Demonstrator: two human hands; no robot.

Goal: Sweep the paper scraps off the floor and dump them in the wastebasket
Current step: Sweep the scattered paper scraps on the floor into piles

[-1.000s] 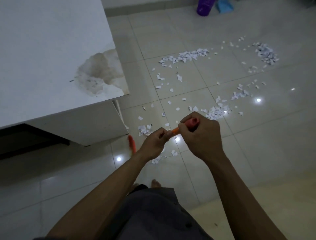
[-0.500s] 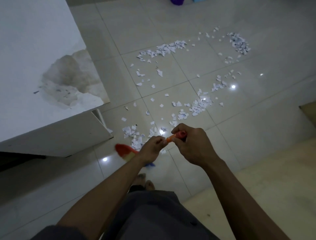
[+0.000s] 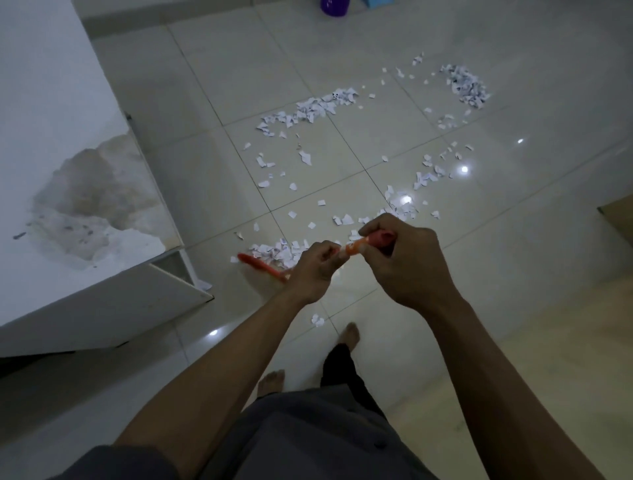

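An orange broom handle (image 3: 358, 245) runs between both hands. My right hand (image 3: 404, 263) grips its top end and my left hand (image 3: 313, 270) grips it just below. The red broom head (image 3: 260, 263) shows blurred past my left hand, low over the floor, against a small heap of paper scraps (image 3: 277, 251) near the cabinet corner. White paper scraps (image 3: 308, 111) lie scattered over the tiles in several clusters, with a dense pile (image 3: 466, 85) at the far right. A purple wastebasket (image 3: 334, 7) stands at the top edge, mostly cut off.
A white cabinet (image 3: 51, 171) with a stained top fills the left side; its corner juts toward the broom head. My bare feet (image 3: 349, 334) stand on the glossy tiles. A blue object (image 3: 376, 2) sits beside the wastebasket. A brown edge (image 3: 616, 219) shows at the right.
The broom head has swung from near the cabinet's base out toward the scrap heap by the corner. The view has shifted, so both hands sit a little lower and the wastebasket shows again.
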